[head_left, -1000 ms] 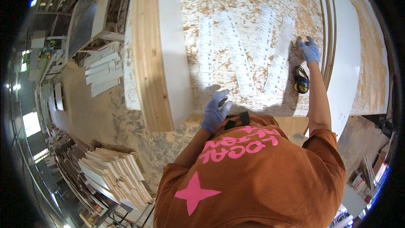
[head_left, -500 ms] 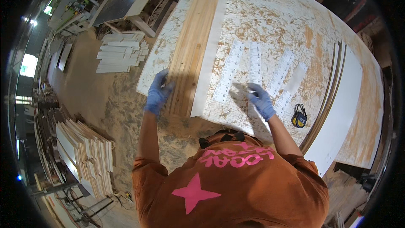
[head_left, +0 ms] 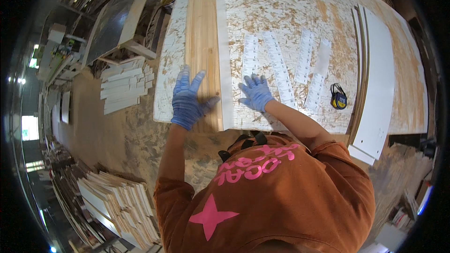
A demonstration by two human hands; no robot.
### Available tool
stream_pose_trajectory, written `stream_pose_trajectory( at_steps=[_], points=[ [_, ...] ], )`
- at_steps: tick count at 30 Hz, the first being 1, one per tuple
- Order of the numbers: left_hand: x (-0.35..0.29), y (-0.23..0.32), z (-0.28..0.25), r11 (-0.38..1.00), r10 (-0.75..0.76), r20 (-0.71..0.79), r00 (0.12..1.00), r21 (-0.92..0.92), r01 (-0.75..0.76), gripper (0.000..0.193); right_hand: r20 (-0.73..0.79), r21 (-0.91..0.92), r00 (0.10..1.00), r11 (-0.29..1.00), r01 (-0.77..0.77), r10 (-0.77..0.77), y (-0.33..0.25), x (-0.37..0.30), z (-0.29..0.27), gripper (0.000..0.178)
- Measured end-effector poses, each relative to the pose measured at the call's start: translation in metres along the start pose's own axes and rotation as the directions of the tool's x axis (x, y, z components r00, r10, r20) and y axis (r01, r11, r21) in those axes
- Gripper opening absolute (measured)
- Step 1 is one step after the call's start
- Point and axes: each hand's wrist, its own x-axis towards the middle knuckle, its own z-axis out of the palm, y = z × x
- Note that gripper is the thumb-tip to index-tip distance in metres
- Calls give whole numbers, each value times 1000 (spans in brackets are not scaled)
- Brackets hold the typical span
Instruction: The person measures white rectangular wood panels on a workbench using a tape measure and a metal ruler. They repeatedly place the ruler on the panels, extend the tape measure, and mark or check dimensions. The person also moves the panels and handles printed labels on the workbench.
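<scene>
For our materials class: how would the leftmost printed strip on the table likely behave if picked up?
The leftmost strip would probably droop, being long, narrow and seemingly paper-thin. Probably light: no thickness shows. It seems unlikely to roll, lying flat on the table, partly hidden by the right hand.

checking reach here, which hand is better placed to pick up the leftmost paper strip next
Probably the right: the right hand is open, its fingers at the near end of the leftmost paper strip. The left hand is farther off, spread over the wooden boards.
</scene>
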Motion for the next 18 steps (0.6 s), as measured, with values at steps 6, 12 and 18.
stream_pose_trajectory(
  at_steps=[6, 12, 18],
  points=[
    [2, 1, 5, 999, 51, 80, 996, 12, -52, 86, 39, -27, 989, 990, -140, 141, 48, -17, 2, 71],
    [1, -2, 10, 998, 66, 57, 996, -22, -65, 84, -74, -17, 959, 961, -275, 273, 124, -71, 9, 69],
    [3, -3, 11, 994, 102, 17, 995, -47, -101, 81, -81, -40, 936, 937, -347, 343, 189, -123, 9, 67]
  ],
)
